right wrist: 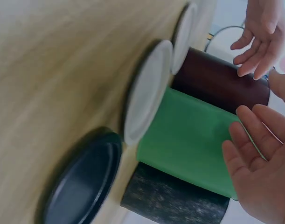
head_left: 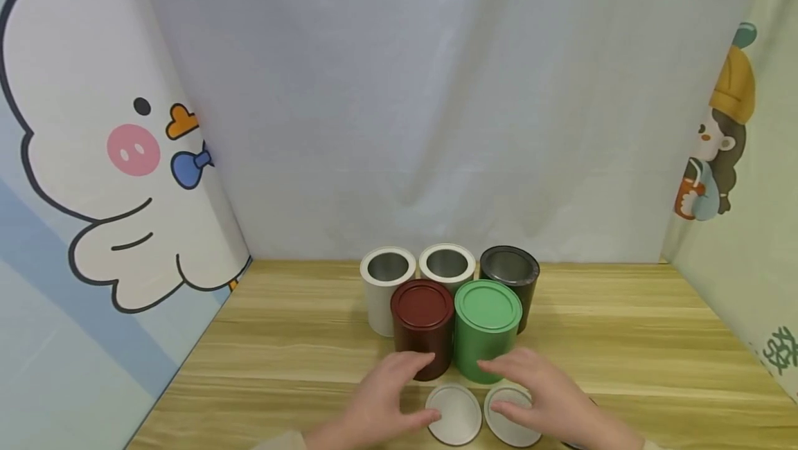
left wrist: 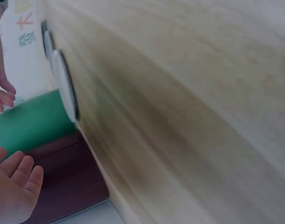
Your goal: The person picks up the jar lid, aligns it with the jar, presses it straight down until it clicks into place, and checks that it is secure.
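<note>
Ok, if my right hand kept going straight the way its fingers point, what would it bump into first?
Most likely the green can: your right hand's fingertips line up with its side in the head and right wrist views, though the gap between them is hard to judge.

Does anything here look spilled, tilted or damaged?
Nothing stands out as odd. The maroon cylindrical can and green cylindrical can stand upright, lidded; behind them, two white cylindrical cans and one black cylindrical can stand open. Two pale round lids and one black round lid lie flat.
</note>
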`<control>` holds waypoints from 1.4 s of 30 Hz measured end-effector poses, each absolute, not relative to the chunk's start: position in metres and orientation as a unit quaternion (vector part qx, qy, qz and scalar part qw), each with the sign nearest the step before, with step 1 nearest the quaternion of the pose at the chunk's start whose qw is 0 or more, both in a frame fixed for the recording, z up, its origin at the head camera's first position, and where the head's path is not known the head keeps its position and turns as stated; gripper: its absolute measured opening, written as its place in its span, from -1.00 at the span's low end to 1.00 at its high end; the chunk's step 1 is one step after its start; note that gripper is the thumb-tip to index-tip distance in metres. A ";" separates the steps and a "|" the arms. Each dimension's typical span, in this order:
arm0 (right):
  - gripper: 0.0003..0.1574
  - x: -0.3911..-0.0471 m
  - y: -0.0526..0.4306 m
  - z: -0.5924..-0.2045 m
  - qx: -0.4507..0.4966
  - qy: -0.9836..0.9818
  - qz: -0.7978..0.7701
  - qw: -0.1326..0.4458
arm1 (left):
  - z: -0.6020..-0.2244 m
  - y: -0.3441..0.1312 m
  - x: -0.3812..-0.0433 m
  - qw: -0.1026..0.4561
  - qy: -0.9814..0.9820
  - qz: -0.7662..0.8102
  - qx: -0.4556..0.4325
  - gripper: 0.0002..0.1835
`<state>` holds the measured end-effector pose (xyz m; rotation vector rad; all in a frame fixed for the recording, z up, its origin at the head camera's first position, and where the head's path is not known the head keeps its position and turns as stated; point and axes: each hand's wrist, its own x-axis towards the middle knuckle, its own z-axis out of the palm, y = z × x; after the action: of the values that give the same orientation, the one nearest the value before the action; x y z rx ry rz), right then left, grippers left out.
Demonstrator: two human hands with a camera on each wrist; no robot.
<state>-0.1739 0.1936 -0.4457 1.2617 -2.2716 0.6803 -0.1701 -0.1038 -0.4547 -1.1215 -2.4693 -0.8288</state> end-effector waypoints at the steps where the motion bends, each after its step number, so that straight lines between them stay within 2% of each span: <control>1: -0.36 -0.173 0.193 -0.448 0.457 -0.827 0.242 0.219 | -0.458 -0.104 -0.170 0.151 -0.861 -0.287 -0.392 -0.27; 10: -0.35 -0.173 0.188 -0.464 0.442 -0.852 0.219 0.175 | -0.479 -0.106 -0.173 0.141 -0.865 -0.269 -0.400 -0.26; 18: -0.29 -0.174 0.182 -0.477 0.432 -0.870 0.212 0.105 | -0.491 -0.103 -0.174 0.134 -0.874 -0.231 -0.406 -0.19; 25: -0.22 -0.174 0.185 -0.483 0.438 -0.869 0.220 0.070 | -0.498 -0.102 -0.177 0.139 -0.870 -0.228 -0.414 -0.23; 42: -0.16 -0.183 0.181 -0.497 0.475 -0.852 0.206 0.077 | -0.508 -0.099 -0.182 0.144 -0.860 -0.216 -0.438 -0.37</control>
<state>-0.1828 0.1806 -0.4973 1.4232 -2.5532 0.6180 -0.1815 -0.0990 -0.5079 -1.2641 -2.4804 -0.6234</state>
